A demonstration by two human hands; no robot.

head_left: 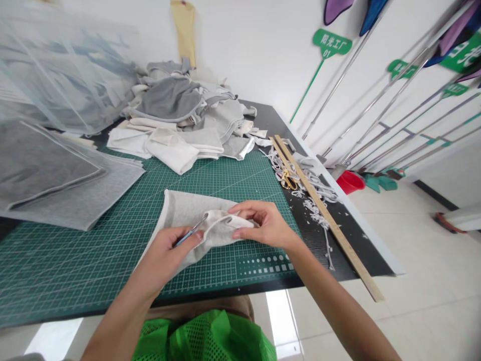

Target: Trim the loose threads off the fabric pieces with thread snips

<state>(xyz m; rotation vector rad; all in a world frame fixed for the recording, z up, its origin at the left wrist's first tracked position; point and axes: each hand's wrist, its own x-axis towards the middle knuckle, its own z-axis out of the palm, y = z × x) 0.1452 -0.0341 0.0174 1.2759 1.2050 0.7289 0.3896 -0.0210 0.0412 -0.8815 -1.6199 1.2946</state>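
Head cam, 2 hands (210, 235), 1 cloth (195, 213), maybe 1 blade (190, 234)

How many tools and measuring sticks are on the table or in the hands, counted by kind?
Small blue tool in the left hand: 1
Gold-handled scissors: 1
Wooden rulers: 2
Total: 4

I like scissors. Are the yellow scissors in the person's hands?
No, the yellow scissors lie by the wooden ruler, away from both hands.
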